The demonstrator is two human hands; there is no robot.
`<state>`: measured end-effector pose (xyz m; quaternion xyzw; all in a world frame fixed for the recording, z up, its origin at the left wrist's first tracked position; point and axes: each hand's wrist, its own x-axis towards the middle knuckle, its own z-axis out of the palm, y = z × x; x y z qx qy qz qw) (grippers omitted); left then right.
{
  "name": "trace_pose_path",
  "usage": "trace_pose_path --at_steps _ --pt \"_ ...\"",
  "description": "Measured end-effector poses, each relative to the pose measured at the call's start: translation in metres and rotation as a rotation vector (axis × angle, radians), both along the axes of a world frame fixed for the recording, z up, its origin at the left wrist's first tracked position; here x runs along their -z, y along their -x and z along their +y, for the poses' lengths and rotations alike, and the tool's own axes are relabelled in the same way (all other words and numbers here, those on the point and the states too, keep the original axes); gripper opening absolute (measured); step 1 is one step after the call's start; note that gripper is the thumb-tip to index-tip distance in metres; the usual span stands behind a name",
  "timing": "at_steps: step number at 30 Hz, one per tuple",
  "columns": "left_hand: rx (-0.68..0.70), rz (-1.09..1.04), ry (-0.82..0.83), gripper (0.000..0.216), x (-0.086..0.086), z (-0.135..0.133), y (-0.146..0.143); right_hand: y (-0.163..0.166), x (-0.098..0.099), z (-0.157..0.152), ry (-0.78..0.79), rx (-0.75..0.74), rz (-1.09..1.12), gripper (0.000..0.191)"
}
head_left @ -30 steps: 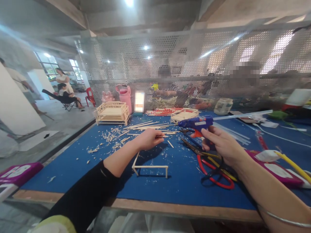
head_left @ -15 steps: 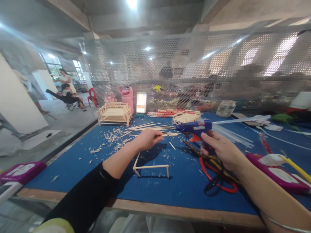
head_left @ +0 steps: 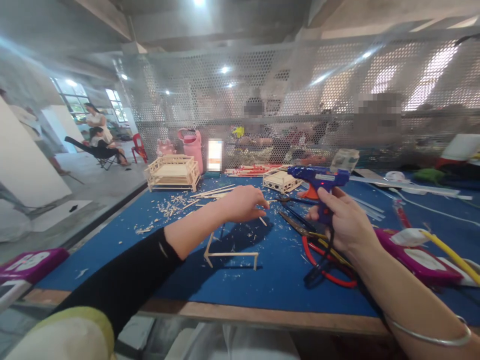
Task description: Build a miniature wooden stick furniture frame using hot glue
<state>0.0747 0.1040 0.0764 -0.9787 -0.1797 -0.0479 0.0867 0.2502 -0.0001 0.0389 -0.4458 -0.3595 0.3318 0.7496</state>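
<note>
My right hand [head_left: 345, 215] is wrapped round the handle of a blue hot glue gun [head_left: 318, 175] with an orange trigger, holding it above the table. A long clear glue stick [head_left: 423, 187] juts out of its back. My left hand [head_left: 245, 202] hovers left of the gun, fingers bent and apart, with nothing seen in them. Under it, a short wooden stick [head_left: 263, 220] lies on the blue mat. Nearer to me stands a small frame of thin wooden sticks [head_left: 232, 254], its far part hidden by my left arm. Loose wooden sticks [head_left: 213, 192] lie behind my left hand.
Red-handled pliers [head_left: 305, 240] lie under my right hand. Two small wooden stick models [head_left: 172, 170] [head_left: 281, 180] stand at the back, near a pink bottle [head_left: 193, 150] and a glass jar [head_left: 345, 159]. Wood scraps [head_left: 168, 205] litter the left. A perforated screen [head_left: 210, 110] borders the table.
My left hand has shifted slightly right and its pinched fingers have come apart. My right hand has raised the glue gun and drawn it rightward, away from my left hand.
</note>
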Motion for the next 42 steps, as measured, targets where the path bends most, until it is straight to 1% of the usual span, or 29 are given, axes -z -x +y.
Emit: trace_pose_path --at_steps 2,4,7,12,14,17,18,19,20,21,23,24,26,27,29,31,34,37,42 --pt "0.046 0.171 -0.103 0.019 0.001 -0.003 -0.014 -0.001 -0.002 -0.001 -0.022 0.028 0.032 0.040" --pt "0.082 0.245 -0.167 0.015 0.005 -0.004 -0.027 -0.003 -0.004 -0.003 -0.035 0.053 0.048 0.039" --pt "0.120 0.260 -0.195 0.011 0.013 -0.005 -0.042 -0.005 -0.006 -0.004 -0.062 0.071 0.032 0.038" --pt "0.137 0.266 -0.199 0.019 0.021 -0.006 -0.055 -0.007 -0.006 -0.004 -0.107 0.047 -0.029 0.035" --pt "0.135 0.263 -0.177 0.018 0.019 -0.007 -0.057 -0.007 -0.006 -0.004 -0.112 0.051 -0.036 0.033" --pt "0.130 0.235 -0.136 0.013 0.009 -0.007 -0.053 -0.006 -0.007 -0.004 -0.128 0.085 0.006 0.034" --pt "0.114 0.172 -0.093 0.013 0.005 -0.007 -0.049 -0.005 -0.007 -0.005 -0.136 0.097 0.028 0.035" --pt "0.082 0.058 -0.019 0.013 0.000 -0.005 -0.044 -0.005 -0.008 -0.005 -0.142 0.105 0.043 0.036" --pt "0.041 -0.099 0.095 0.014 -0.004 -0.004 -0.037 -0.004 -0.008 -0.005 -0.146 0.107 0.045 0.037" --pt "-0.009 -0.290 0.250 0.015 -0.007 -0.002 -0.028 -0.004 -0.008 -0.005 -0.145 0.102 0.035 0.038" --pt "-0.085 -0.656 0.621 0.019 -0.010 0.002 -0.009 -0.002 -0.006 -0.005 -0.135 0.072 -0.007 0.040" --pt "-0.109 -0.802 0.805 0.018 -0.010 0.003 0.001 -0.001 -0.005 -0.005 -0.128 0.051 -0.035 0.041" --pt "-0.146 -1.043 1.130 0.008 -0.008 0.003 0.018 0.003 -0.001 -0.006 -0.116 0.001 -0.100 0.041" --pt "-0.164 -1.139 1.254 0.004 -0.005 0.002 0.025 0.005 0.000 -0.007 -0.110 -0.028 -0.136 0.041" --pt "-0.188 -1.275 1.421 0.010 0.000 -0.002 0.034 0.009 0.003 -0.010 -0.089 -0.086 -0.220 0.040" --pt "-0.191 -1.342 1.497 0.016 0.005 -0.006 0.038 0.013 0.003 -0.014 -0.068 -0.127 -0.300 0.041" --pt "-0.146 -1.395 1.530 0.022 0.009 -0.010 0.040 0.016 0.002 -0.018 -0.069 -0.154 -0.396 0.042" --pt "-0.092 -1.423 1.561 0.028 0.012 -0.012 0.040 0.018 0.002 -0.019 -0.095 -0.169 -0.438 0.042" --pt "-0.017 -1.429 1.542 0.031 0.015 -0.013 0.041 0.018 0.003 -0.017 -0.127 -0.163 -0.475 0.041"
